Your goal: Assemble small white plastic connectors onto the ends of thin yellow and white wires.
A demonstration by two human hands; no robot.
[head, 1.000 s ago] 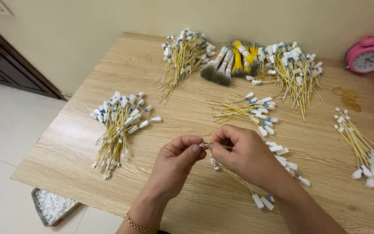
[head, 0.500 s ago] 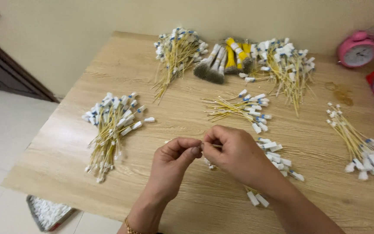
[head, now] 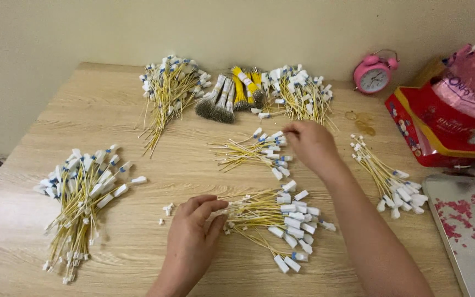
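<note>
Bundles of thin yellow wires with white plug ends lie on a pale wooden table. My left hand rests at the near centre. Its thumb and fingers pinch the bare wire tips of the nearest wire pile. A few loose white plug pieces lie just left of that hand. My right hand reaches further out over the right end of the middle wire pile, fingers bunched at the plugs. Whether it pinches a wire is hidden by the fingers.
More wire piles lie at the left, far left, far centre-right and right. Grey and yellow brush-like bundles sit at the back. A pink alarm clock, a red box and a speckled tray stand at the right.
My hands were together at the near centre working one wire. My right hand has since moved away to the middle pile, and my left hand has dropped to the nearest pile.
</note>
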